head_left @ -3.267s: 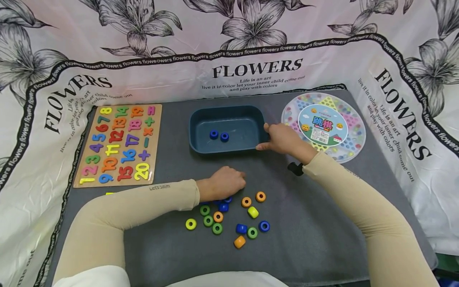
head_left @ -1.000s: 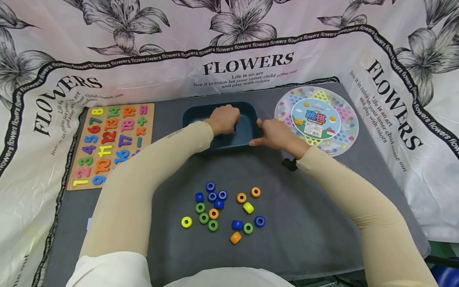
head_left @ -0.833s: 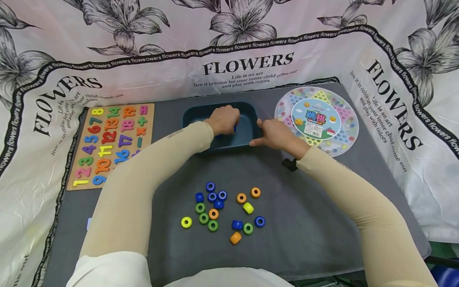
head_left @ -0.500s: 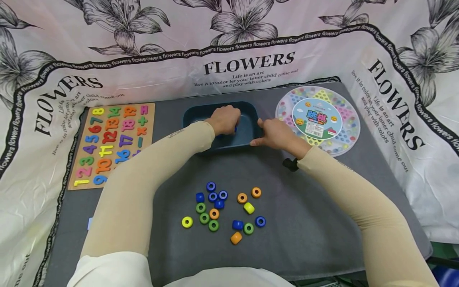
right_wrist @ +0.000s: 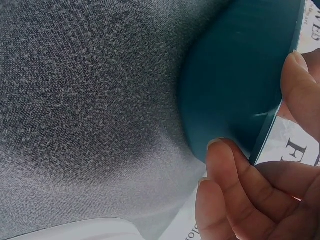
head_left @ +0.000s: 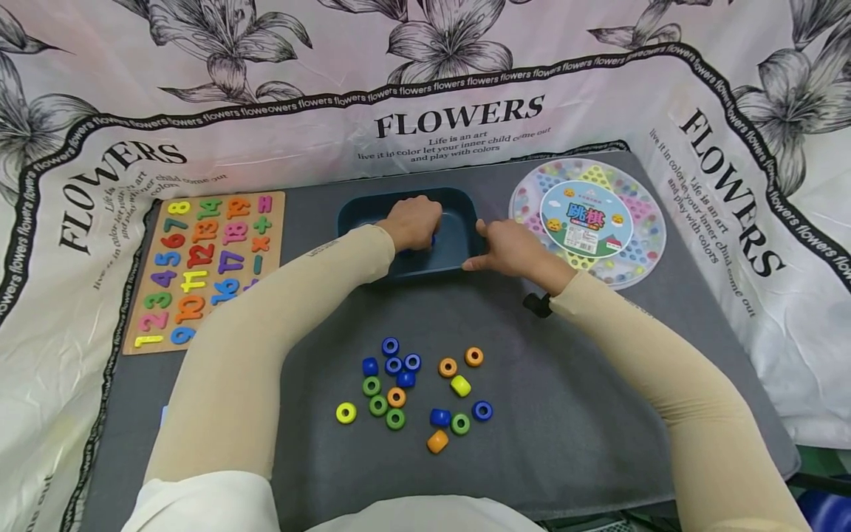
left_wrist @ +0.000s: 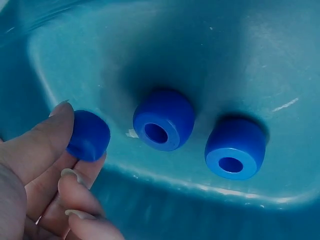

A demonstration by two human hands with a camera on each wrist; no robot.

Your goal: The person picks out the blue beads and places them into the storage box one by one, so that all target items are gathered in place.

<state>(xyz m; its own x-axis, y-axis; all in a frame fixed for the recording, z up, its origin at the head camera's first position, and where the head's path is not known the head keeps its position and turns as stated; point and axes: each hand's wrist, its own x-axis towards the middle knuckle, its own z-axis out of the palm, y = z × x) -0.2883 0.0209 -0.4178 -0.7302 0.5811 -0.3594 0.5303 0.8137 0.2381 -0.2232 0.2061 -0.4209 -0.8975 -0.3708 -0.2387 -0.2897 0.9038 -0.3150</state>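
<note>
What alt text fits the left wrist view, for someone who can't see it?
A left hand pinches a blue bead in a teal tray. To the bead's right, a second blue bead and a third blue bead rest on the tray's bottom.

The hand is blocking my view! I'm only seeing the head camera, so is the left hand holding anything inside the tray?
Observer: Yes. In the left wrist view, the left hand's fingers pinch a blue bead.

Child: Ooh! Is it the only one in there?

Observer: No. Two more lie on the floor of the tray: a middle bead and a right-side bead, both blue.
</note>
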